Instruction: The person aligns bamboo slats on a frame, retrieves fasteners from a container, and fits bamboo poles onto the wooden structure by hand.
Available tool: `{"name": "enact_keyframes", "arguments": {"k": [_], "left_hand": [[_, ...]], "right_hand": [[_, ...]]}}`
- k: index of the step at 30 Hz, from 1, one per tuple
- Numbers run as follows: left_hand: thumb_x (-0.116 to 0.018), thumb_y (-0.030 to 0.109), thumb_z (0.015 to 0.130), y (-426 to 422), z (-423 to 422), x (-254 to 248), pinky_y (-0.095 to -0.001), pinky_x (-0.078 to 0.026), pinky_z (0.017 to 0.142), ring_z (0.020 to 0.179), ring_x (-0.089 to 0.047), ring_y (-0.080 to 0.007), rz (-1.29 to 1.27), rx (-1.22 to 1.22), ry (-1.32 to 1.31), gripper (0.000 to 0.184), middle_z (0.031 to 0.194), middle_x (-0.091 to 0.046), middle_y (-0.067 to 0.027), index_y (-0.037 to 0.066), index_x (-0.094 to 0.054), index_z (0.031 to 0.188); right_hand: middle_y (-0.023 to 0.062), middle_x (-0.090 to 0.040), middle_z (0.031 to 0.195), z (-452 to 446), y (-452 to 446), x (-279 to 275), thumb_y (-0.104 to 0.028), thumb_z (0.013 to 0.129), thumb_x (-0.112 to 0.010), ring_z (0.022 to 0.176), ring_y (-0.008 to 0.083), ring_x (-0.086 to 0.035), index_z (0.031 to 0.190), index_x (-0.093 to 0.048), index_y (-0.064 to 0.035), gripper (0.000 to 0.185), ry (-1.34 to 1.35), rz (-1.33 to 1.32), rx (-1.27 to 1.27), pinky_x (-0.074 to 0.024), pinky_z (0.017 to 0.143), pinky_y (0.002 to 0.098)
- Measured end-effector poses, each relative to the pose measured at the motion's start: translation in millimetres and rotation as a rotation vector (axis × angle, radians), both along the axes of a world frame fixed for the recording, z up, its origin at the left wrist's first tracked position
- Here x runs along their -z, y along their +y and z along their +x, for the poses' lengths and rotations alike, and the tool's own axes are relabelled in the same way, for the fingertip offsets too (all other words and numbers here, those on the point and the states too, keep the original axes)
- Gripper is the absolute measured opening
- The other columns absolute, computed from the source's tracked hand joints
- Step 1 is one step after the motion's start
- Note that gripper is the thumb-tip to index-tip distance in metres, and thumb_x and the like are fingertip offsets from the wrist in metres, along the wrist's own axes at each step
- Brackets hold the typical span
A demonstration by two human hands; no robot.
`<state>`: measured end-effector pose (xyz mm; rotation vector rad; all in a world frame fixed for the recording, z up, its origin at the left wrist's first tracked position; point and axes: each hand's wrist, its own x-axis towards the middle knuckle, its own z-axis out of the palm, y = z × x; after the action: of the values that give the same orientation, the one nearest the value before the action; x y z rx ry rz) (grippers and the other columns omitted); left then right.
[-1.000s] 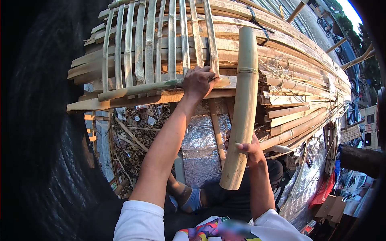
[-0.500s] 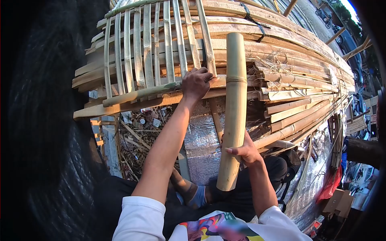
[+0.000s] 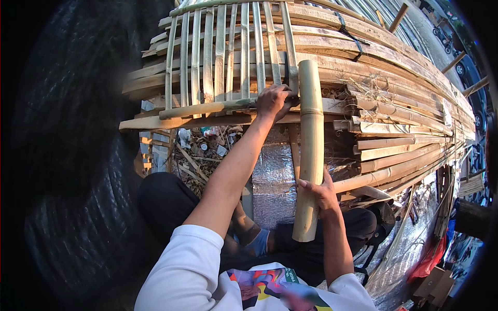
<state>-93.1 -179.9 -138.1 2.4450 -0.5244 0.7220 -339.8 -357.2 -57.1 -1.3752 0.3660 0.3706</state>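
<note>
A thick bamboo length (image 3: 312,140) with one node stands nearly upright in the head view, its lower part gripped by my right hand (image 3: 322,192), thumb across the front. Its top overlaps the stacked strips behind. My left hand (image 3: 273,102) is wrapped round the right end of a round bamboo rail (image 3: 207,109), at the lower right corner of a slatted bamboo frame (image 3: 219,57). Several thin slats run up from this rail to another rail at the top. The fingertips of my left hand are partly hidden, close beside the thick bamboo.
Long split bamboo strips (image 3: 394,72) lie stacked behind the frame and fan out to the right, bound by a black strap (image 3: 349,36). Below are silvery foil sheeting (image 3: 272,176) and a heap of shavings (image 3: 199,150). Vehicles stand at the far right.
The view has shifted, so the frame and strips appear further right. The thick bamboo has come more upright, its top now lower and nearer my left hand. Both hands keep their grips.
</note>
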Motion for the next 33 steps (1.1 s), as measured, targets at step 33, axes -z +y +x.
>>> {"name": "enact_keyframes", "arguments": {"k": [33], "left_hand": [[-0.081, 0.028, 0.079, -4.1, -16.6, -19.2, -0.0380, -0.053, 0.072, 0.086, -0.069, -0.0249, -0.109, 0.104, 0.030, 0.016, 0.085, -0.073, -0.0028, 0.013, -0.079, 0.087]], "right_hand": [[0.0106, -0.060, 0.104, -38.9, -5.9, 42.2, -0.015, 0.072, -0.083, 0.090, 0.0187, -0.063, 0.133, -0.043, 0.0016, 0.075, -0.170, -0.022, 0.120, -0.0549, 0.077, 0.0324]]}}
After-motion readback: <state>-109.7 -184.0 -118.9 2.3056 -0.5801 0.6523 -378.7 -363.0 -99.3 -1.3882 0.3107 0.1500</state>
